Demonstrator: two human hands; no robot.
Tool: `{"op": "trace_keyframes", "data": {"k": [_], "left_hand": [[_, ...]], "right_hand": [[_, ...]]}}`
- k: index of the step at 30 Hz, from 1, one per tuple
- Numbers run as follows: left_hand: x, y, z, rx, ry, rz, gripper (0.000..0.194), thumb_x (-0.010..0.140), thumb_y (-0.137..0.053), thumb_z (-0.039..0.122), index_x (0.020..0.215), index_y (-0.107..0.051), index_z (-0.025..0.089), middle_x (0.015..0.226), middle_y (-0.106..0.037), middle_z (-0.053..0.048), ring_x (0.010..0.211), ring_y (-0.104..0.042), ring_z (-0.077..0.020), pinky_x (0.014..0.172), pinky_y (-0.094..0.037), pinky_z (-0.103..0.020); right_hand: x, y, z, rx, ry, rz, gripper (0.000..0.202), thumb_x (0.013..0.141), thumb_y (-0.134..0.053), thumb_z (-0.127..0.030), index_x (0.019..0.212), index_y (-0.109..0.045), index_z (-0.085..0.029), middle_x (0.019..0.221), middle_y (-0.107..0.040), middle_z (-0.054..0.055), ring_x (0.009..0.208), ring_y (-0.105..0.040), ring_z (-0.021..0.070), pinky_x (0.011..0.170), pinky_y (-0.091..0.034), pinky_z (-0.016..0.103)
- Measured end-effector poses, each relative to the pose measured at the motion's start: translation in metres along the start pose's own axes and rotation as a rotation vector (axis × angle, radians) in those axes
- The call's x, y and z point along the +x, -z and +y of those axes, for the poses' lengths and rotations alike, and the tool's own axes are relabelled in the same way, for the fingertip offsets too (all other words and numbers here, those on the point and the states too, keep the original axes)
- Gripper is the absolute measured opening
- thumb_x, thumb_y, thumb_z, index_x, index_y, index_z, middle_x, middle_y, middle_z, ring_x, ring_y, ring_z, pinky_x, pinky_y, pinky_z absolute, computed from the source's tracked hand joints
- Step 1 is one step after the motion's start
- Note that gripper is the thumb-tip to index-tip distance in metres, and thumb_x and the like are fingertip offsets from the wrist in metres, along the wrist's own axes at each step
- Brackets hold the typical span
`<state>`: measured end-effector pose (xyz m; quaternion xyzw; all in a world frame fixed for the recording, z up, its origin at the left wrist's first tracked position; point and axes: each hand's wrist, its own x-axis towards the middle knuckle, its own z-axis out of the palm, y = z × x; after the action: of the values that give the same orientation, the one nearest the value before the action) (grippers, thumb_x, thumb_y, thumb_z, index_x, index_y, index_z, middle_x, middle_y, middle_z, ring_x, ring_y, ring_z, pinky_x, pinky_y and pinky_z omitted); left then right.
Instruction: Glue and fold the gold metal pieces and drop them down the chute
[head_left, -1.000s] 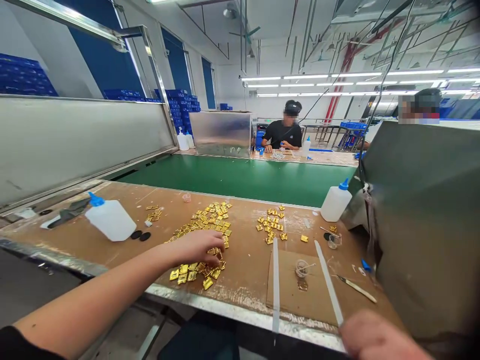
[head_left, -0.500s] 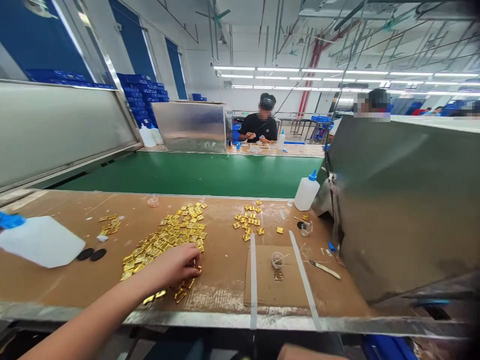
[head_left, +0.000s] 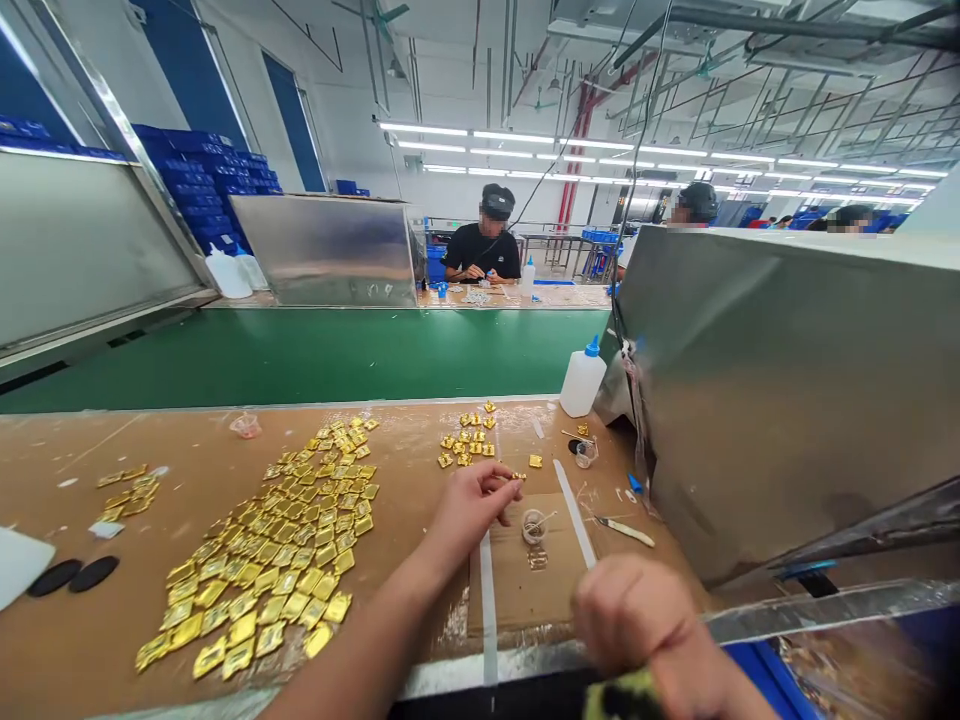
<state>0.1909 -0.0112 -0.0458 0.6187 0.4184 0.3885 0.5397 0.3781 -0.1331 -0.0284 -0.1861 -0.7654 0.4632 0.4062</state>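
My left hand (head_left: 471, 505) reaches over the top of the taped cardboard pad (head_left: 517, 590), its fingertips pinching a small gold piece (head_left: 517, 477). Just beyond lies a small group of gold pieces (head_left: 465, 440). To the left spreads a large pile of square gold pieces (head_left: 285, 550). My right hand (head_left: 637, 610), slightly blurred, is curled closed above the table's front edge; whatever is inside its fingers is hidden. Between the hands, a small clear cup (head_left: 534, 527) with a thin stick stands on the pad.
A white bottle with a blue cap (head_left: 583, 380) stands at the back right, beside a metal panel (head_left: 780, 400). A pair of tweezers or a knife-like tool (head_left: 626, 531) lies right of the pad. Behind runs a green belt (head_left: 360, 350); a co-worker (head_left: 484, 245) sits beyond it.
My left hand has moved right from the large gold pile to the pad, carrying a gold piece. My right hand has risen into view from the bottom edge. The view has shifted right.
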Motion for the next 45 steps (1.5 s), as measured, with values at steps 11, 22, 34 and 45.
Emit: {"op": "trace_keyframes", "data": {"k": [11,22,34,45], "left_hand": [[0.008,0.015,-0.025,-0.168,0.071,0.061,0.055,0.070,-0.092,0.055,0.102,-0.074,0.015,0.081,-0.072,-0.005,0.056,-0.067,-0.0156,0.046,-0.046,-0.023],[0.007,0.010,-0.028,-0.040,0.094,0.015,0.049,0.080,-0.084,0.046,0.119,-0.080,0.016,0.091,-0.076,-0.007,0.065,-0.069,-0.0166,0.061,-0.057,-0.028],[0.010,0.005,-0.035,0.098,0.005,-0.007,0.040,0.084,-0.079,0.039,0.119,-0.080,0.020,0.095,-0.077,-0.006,0.063,-0.064,-0.0144,0.062,-0.053,-0.027],[0.008,0.003,-0.029,0.047,0.061,-0.039,0.035,0.084,-0.080,0.036,0.113,-0.076,0.018,0.093,-0.076,-0.005,0.061,-0.065,-0.0138,0.057,-0.054,-0.026]], "right_hand": [[0.014,0.061,0.067,-0.899,-0.527,0.479,0.050,0.101,-0.055,-0.055,0.066,-0.048,-0.019,0.063,-0.052,-0.001,0.063,-0.048,0.0140,0.062,-0.028,0.027],[0.009,0.055,0.063,-0.919,-0.557,0.227,0.043,0.099,-0.056,-0.036,0.063,-0.041,-0.019,0.061,-0.050,-0.001,0.061,-0.042,0.0127,0.062,-0.022,0.030],[0.020,0.051,0.068,-0.880,-0.513,0.227,0.040,0.104,-0.053,-0.037,0.069,-0.047,-0.020,0.062,-0.049,-0.002,0.061,-0.042,0.0122,0.062,-0.024,0.028],[0.018,0.052,0.070,-0.884,-0.405,0.244,0.039,0.099,-0.054,-0.027,0.064,-0.036,-0.021,0.059,-0.040,-0.004,0.057,-0.034,0.0109,0.060,-0.021,0.029]]}}
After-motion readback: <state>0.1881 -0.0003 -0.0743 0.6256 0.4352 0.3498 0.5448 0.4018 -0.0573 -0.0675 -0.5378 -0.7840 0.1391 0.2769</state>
